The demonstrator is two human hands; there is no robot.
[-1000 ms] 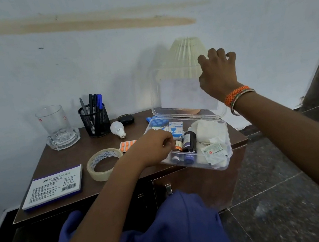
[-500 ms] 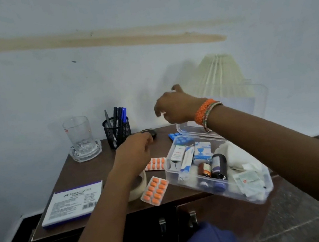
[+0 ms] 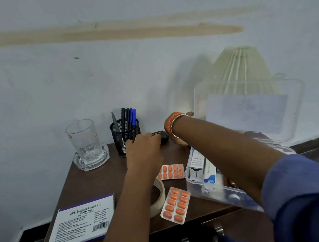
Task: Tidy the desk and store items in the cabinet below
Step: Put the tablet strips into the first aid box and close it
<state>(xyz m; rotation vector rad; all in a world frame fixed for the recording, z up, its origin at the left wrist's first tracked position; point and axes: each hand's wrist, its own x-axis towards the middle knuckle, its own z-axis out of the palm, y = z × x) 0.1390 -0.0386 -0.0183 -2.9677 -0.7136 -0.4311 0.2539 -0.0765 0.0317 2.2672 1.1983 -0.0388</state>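
Observation:
A clear plastic box [image 3: 200, 187] of medicine packets stands on the right of the brown desk [image 3: 93, 182], its lid [image 3: 256, 110] raised. Two orange blister packs [image 3: 171, 172] [image 3: 176, 204] lie left of it, beside a tape roll [image 3: 159, 199]. My left hand [image 3: 144, 150] reaches to the back of the desk, right of the black mesh pen holder [image 3: 126, 140], with its fingers bent down and hidden. My right hand [image 3: 180, 140] is bent down behind its bangled wrist, next to a small black object [image 3: 164, 138]. What either hand holds is hidden.
A white stamp pad box [image 3: 81, 223] lies at the front left. An empty glass [image 3: 83, 138] stands in a glass dish [image 3: 92, 162] at the back left. A pleated lampshade [image 3: 239, 65] rises behind the lid. Cabinet doors with metal handles [image 3: 218, 231] are below the desk.
My right hand left the box lid and swung left and down to the back of the desk. My left hand moved from the box to beside the pen holder, covering the bulb.

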